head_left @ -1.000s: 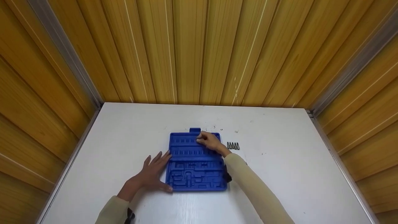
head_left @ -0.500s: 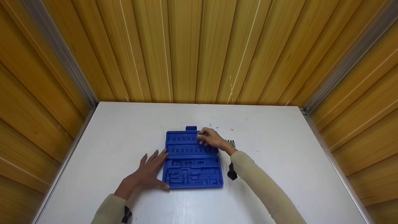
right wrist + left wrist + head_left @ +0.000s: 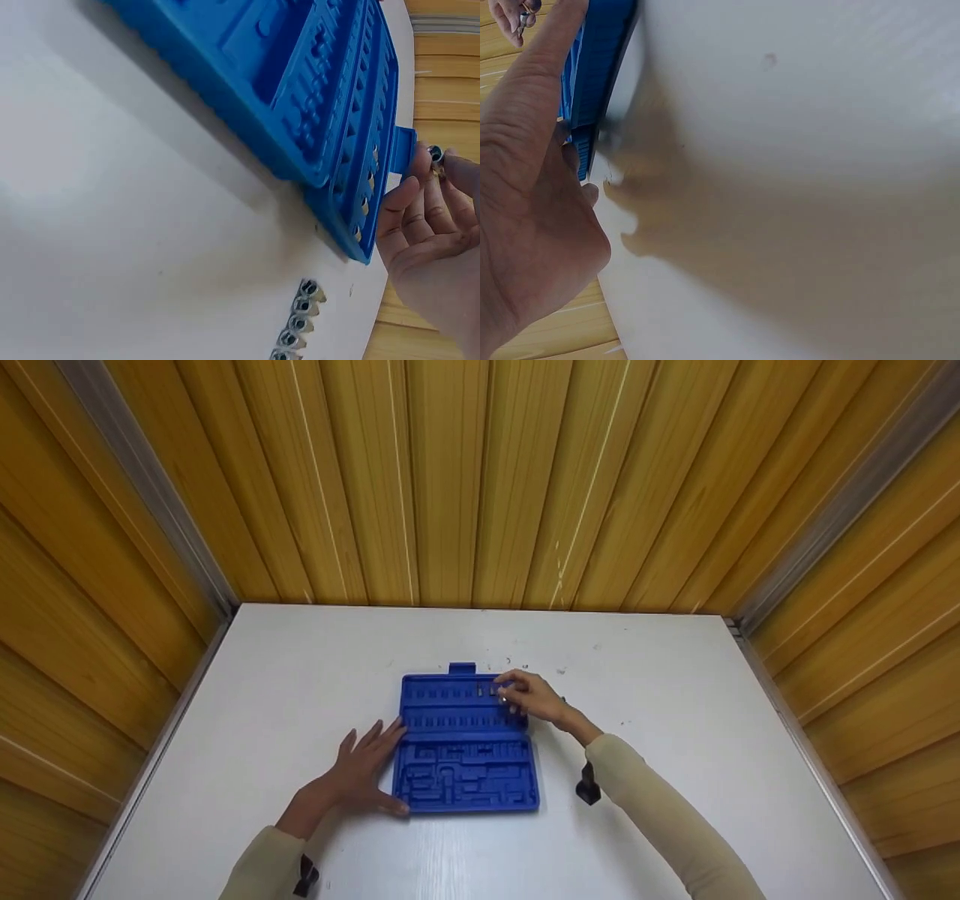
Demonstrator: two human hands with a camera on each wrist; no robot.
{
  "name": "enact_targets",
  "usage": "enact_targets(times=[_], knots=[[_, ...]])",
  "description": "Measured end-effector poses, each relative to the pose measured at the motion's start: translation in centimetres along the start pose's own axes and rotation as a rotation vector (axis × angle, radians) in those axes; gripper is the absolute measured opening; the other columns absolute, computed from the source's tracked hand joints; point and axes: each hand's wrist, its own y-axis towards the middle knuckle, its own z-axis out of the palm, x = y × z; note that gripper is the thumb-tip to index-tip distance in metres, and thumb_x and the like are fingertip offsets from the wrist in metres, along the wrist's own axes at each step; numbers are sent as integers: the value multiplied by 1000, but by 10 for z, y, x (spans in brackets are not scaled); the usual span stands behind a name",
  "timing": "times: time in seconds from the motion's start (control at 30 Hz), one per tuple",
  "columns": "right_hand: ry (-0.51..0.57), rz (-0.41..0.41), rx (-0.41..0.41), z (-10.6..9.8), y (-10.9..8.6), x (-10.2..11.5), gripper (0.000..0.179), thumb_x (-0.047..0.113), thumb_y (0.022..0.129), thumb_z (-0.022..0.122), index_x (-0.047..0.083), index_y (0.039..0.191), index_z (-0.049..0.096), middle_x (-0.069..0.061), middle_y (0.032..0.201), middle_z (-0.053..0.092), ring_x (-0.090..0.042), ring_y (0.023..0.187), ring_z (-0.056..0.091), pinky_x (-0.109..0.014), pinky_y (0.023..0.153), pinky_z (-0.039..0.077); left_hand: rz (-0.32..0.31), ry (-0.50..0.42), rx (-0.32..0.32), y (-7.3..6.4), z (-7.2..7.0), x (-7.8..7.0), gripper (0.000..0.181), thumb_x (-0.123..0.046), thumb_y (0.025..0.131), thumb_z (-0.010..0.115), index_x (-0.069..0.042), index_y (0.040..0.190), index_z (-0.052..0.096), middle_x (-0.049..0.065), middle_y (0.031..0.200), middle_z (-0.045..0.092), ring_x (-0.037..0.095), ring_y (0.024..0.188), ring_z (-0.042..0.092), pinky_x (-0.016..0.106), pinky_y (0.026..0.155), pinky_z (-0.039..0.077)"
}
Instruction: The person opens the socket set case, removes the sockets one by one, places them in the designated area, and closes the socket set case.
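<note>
A blue socket case [image 3: 465, 772] lies unfolded on the table, with moulded slots in both halves. My left hand [image 3: 360, 772] is spread along its left edge, fingers and thumb touching the rim. Over the upper right of the case, my right hand [image 3: 534, 697] pinches a small metal socket [image 3: 436, 154] between thumb and finger. Several sockets [image 3: 364, 206] sit in the outer row of slots in the right wrist view. In the head view, my hand partly covers that row. More sockets [image 3: 300, 324] stand in a line on the table beside the case.
The white table [image 3: 660, 780] has small marks and specks on it. Yellow wood-look panels [image 3: 480, 480] rise behind it and at both sides. A latch tab [image 3: 462, 668] sticks out from the case's far edge.
My right hand has moved rightward along the case's top row, uncovering dark sockets in the slots. The left hand keeps its place on the case. The head view has shifted slightly.
</note>
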Motion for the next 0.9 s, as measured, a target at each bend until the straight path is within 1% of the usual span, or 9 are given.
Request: enact_targets(times=[0.13,0.2,0.27,0.37,0.5,0.63,0.73,0.8,0.9], knots=[[14,14,-8,-10,-7,-4,36,12,105,56,-7,137,56,-36,108,67,-24,79,64,-31,66,52,-1,-5,4,-1,0,1,135,-61,63,91,-7,164,20,13,173,16,48,157,9,75,120,-1],[9,20,1,-15,-12,-5,37,13,105,57,-5,137,56,-35,110,67,-22,81,63,-29,65,51,-10,-20,7,-1,0,1,135,-61,63,92,-7,164,20,12,173,15,48,158,8,74,120,-2],[4,28,15,-20,-16,-8,39,15,104,59,-4,138,56,-33,110,67,-22,83,64,-28,65,50,-19,-34,7,-1,0,1,135,-61,62,92,-7,164,20,12,173,15,48,158,8,74,120,-3],[9,40,29,-29,-21,-12,44,14,101,64,-5,140,55,-25,107,68,-22,84,65,-29,66,51,-30,-33,12,1,-1,1,135,-63,62,91,-8,164,20,10,173,14,46,158,6,73,120,-4],[26,57,28,-41,-28,-21,50,11,97,69,-5,141,53,-14,104,66,-15,82,66,-26,66,51,-32,-25,14,1,-1,1,135,-64,63,90,-9,164,20,10,173,14,46,159,6,72,121,-4],[33,69,22,-51,-35,-28,51,7,96,69,-7,142,51,-18,105,65,-11,82,64,-23,65,49,-25,-29,15,0,0,1,136,-62,62,91,-8,164,20,11,173,14,47,158,7,73,120,-4],[17,84,12,-58,-40,-31,50,7,97,68,-6,142,51,-23,109,65,-11,82,63,-24,66,49,-15,-33,12,-1,0,1,135,-61,62,91,-7,164,19,12,173,14,48,158,7,74,120,-3],[-2,95,-2,-62,-43,-33,50,8,97,68,-6,142,52,-23,111,66,-11,81,61,-26,67,50,-4,-31,6,-1,0,1,135,-61,63,91,-6,163,19,13,173,14,49,157,7,74,119,-3],[-29,115,-33,-69,-47,-37,50,9,97,68,-5,142,53,-19,111,67,-9,82,60,-26,69,50,5,-27,-8,-1,-1,1,135,-60,63,92,-6,163,20,14,172,15,49,157,8,74,119,-2]])
